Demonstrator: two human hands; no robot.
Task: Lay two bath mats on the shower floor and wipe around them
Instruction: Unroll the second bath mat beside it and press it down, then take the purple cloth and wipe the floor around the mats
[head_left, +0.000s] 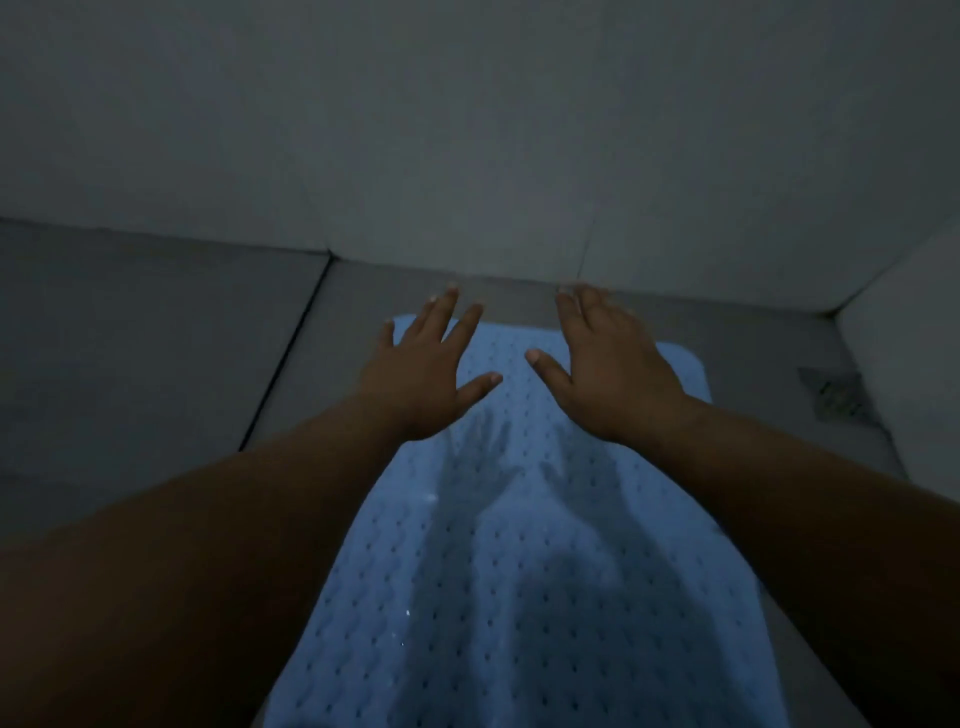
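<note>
A light blue perforated bath mat (498, 545) lay lengthwise on the grey shower floor (156, 338), its far end near the back wall (467, 130). The left hand (421, 379) and right hand (618, 374) were spread flat over that end, fingers splayed, gripping nothing. Ripples showed in the middle, so pressing outward from the centre toward the edges would probably seat it best. A floor drain (836, 395) sat to the right, uncovered. Only one mat was visible.
</note>
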